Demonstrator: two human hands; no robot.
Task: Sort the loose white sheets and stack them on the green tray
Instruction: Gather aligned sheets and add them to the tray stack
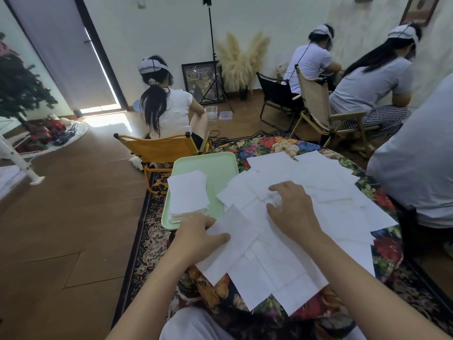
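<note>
Two bare hands work a spread of loose white sheets (306, 192) on a desk (274, 146) draped in a floral cloth. Nearest the camera, the left hand (196, 234) pinches the left edge of one sheet (235, 244), thumb on top and the other digits under the paper; that sheet's long axis runs from near-left toward far-right, lying tilted over its neighbours. Slightly farther in, the right hand (291, 207) rests spread on the pile, fingers arched and splayed, pressing paper rather than clamped on any one piece. Just beyond the left hand sits the green tray (220, 168), already carrying a squared stack (188, 195) of sorted sheets (its near edge shows many layers). Judging by position, the left hand is the nearer one to the tray, which lies ahead and slightly left of its grip, so the pinched sheet has only a short way to go. Farther off, other people sit on folding chairs.
</note>
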